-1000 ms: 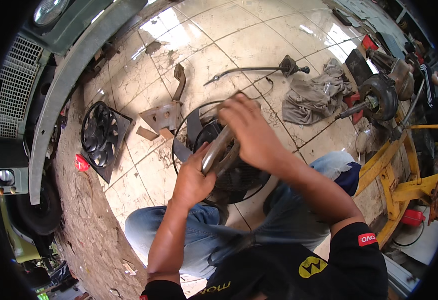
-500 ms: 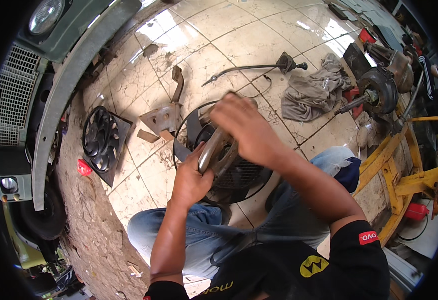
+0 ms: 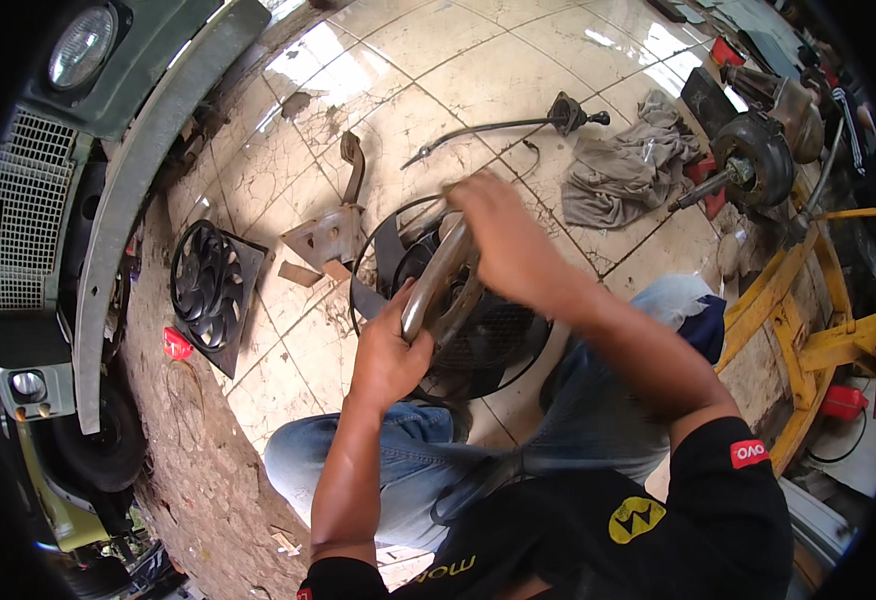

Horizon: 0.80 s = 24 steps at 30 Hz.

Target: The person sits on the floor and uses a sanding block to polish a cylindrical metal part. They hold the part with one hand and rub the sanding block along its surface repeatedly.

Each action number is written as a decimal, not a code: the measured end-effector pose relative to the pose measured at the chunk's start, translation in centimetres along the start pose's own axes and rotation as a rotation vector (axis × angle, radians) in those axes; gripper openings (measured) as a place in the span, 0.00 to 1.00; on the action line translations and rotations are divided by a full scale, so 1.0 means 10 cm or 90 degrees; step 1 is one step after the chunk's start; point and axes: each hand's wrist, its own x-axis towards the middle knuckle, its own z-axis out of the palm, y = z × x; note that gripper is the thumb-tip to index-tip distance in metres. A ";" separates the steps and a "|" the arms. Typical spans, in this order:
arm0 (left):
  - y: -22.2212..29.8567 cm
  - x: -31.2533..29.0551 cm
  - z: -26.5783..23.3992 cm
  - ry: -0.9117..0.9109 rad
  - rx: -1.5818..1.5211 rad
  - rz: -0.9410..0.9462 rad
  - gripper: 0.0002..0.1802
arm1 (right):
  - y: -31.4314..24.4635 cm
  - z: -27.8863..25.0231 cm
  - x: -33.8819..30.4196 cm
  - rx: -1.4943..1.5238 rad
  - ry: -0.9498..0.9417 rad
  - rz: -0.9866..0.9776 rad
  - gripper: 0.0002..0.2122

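Note:
My left hand (image 3: 390, 350) is closed around the lower end of a worn, curved metal part (image 3: 426, 290), with the thumb along its near side. The part is held tilted above a black radiator fan (image 3: 493, 350) with a round frame, which lies on the floor between my legs. At the part's upper end is my right hand (image 3: 508, 240), its fingers bent over the edge and slightly blurred. Whatever lies under those fingers is hidden.
A second black fan (image 3: 208, 285) and a rusty pedal bracket (image 3: 326, 240) lie left. Beyond are a lever with a long cable (image 3: 488, 132) and a grey rag (image 3: 628, 170). A brake drum assembly (image 3: 758, 165) and yellow stand (image 3: 808, 345) are right; a vehicle bumper (image 3: 108, 220) is left.
My right hand has shifted slightly up along the curved part, its fingers now bent over the end. The left hand keeps its hold. The whole view has turned a little.

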 end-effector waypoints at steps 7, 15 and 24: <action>-0.03 -0.03 0.00 -0.003 -0.022 -0.036 0.30 | 0.05 -0.13 0.03 0.107 -0.068 0.015 0.29; 0.00 -0.03 -0.03 -0.039 -0.065 -0.082 0.30 | -0.27 -0.03 -0.09 0.040 -0.029 -0.193 0.20; -0.07 -0.02 0.03 -0.009 -0.083 -0.003 0.30 | -0.08 -0.05 -0.14 0.025 -0.059 -0.135 0.32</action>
